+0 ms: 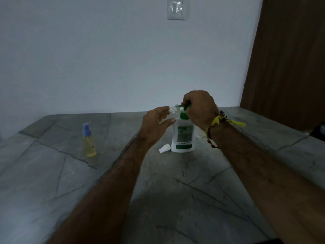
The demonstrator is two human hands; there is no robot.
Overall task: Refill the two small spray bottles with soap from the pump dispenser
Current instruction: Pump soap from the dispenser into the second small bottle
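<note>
From the head camera, the right hand (pixel 199 107) is pressing down on the green pump head of the white pump dispenser (pixel 183 136), its grip curled over the top of the plunger, while the left hand (pixel 156 120) is holding a small clear spray bottle (pixel 173 110), tilted, with its open neck right at the green spout; the left grip is closing loosely around the bottle's body between thumb and fingers. The dispenser is standing toward the far middle of the desk (pixel 52 173), not far from the back edge by the wall. A white spray cap (pixel 164 148) is lying on its side just beside the dispenser's base, on its left. The second spray bottle (pixel 89 142), blue-capped and holding yellowish liquid, is standing well apart toward the left edge. To do this step well, the neck should probably be staying directly under the spout tip, and the pump going down slowly in short strokes, since thick soap could overshoot a narrow opening and run down the outside. How full the clear bottle is cannot be told in this dim light.
</note>
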